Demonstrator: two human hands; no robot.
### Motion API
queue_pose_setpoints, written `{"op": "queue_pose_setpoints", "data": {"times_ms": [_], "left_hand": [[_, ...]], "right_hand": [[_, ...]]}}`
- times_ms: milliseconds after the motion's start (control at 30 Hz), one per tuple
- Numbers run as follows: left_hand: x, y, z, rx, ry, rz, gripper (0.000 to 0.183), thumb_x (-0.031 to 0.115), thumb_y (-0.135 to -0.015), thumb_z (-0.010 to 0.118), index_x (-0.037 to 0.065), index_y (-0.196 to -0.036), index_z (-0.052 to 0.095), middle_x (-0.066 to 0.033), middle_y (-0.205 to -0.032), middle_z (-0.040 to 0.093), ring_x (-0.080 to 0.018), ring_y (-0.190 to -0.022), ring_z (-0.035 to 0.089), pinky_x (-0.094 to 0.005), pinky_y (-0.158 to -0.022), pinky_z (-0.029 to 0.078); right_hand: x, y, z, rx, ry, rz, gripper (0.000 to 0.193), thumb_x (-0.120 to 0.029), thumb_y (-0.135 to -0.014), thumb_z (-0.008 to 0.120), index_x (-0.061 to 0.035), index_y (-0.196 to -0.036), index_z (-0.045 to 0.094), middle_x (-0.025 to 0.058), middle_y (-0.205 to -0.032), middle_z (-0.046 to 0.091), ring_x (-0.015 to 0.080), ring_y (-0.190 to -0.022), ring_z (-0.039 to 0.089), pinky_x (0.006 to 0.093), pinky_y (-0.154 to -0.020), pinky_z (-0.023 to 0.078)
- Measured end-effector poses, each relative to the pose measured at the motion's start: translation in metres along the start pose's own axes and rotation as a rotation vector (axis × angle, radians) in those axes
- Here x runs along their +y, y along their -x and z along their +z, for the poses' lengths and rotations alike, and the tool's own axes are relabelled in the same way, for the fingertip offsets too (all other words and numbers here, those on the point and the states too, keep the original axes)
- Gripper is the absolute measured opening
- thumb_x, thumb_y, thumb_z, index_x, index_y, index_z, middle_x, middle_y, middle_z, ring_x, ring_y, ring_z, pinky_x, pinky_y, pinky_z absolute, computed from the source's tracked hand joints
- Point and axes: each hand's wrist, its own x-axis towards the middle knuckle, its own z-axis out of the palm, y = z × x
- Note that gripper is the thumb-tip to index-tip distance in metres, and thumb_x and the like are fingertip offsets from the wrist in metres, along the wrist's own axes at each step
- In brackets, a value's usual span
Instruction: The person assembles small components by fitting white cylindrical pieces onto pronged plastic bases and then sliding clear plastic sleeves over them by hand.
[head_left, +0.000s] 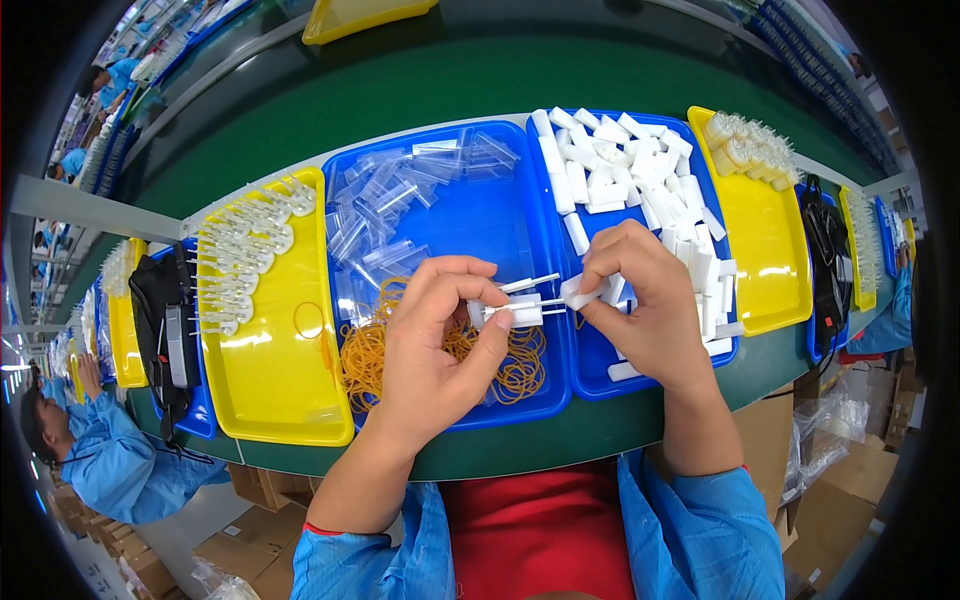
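My left hand (440, 335) is closed, its thumb and fingers pinching a small white part with thin prongs (522, 312) that point to the right. My right hand (650, 300) pinches a small white block (578, 293) right by the prong tips; whether they touch, I cannot tell. Both hands are above two blue trays set side by side. In the left blue tray (480, 240) are clear plastic sleeves (375, 200), with tangled orange rubber bands (375, 360) nearer to me. White blocks (605, 165) fill much of the right blue tray (590, 375).
A yellow tray (270, 370) at the left holds rows of white pronged parts (245, 245). Another yellow tray (765, 270) at the right has bundled clear-and-cream parts (745, 150). Black bags (165, 330) lie beyond the trays. A co-worker in blue (130, 450) sits at far left.
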Motion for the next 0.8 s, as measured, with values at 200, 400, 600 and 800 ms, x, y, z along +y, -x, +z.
{"op": "queue_pose_setpoints", "data": {"times_ms": [200,400,600,800], "left_hand": [[0.000,0.000,0.005,0.014,-0.031,0.017,0.017,0.002,-0.095,0.082,0.003,-0.111,0.075,-0.0140,-0.122,0.072,-0.0177,-0.089,0.066,-0.0312,-0.076,0.052],[0.000,-0.001,0.004,0.041,-0.064,-0.001,0.017,0.002,-0.094,0.082,0.003,-0.110,0.075,-0.0147,-0.119,0.072,-0.0202,-0.090,0.068,-0.0325,-0.076,0.053],[0.004,-0.002,0.002,0.022,-0.136,0.062,0.019,0.001,-0.094,0.083,0.004,-0.110,0.075,-0.0141,-0.119,0.073,-0.0219,-0.092,0.069,-0.0332,-0.077,0.054],[0.012,-0.003,-0.002,0.027,-0.195,0.104,0.018,0.000,-0.094,0.083,0.005,-0.109,0.075,-0.0133,-0.120,0.074,-0.0247,-0.106,0.070,-0.0352,-0.089,0.055]], "right_hand": [[-0.003,0.002,0.006,0.038,0.073,-0.082,0.029,0.010,-0.080,0.088,-0.0064,-0.100,0.075,0.0096,-0.104,0.067,0.0264,-0.101,0.072,0.0342,-0.083,0.060],[-0.010,0.000,0.006,0.008,-0.011,-0.164,0.026,0.005,-0.082,0.089,-0.0064,-0.103,0.079,0.0092,-0.106,0.068,0.0261,-0.106,0.073,0.0360,-0.084,0.061],[-0.002,0.005,0.018,0.077,-0.279,-0.019,0.022,0.004,-0.092,0.085,-0.0037,-0.111,0.079,0.0097,-0.112,0.071,0.0219,-0.111,0.074,0.0339,-0.087,0.062],[0.000,0.005,0.021,0.098,-0.373,0.089,0.023,0.004,-0.098,0.081,-0.0008,-0.120,0.078,0.0102,-0.118,0.073,0.0175,-0.107,0.073,0.0292,-0.087,0.060]]}}
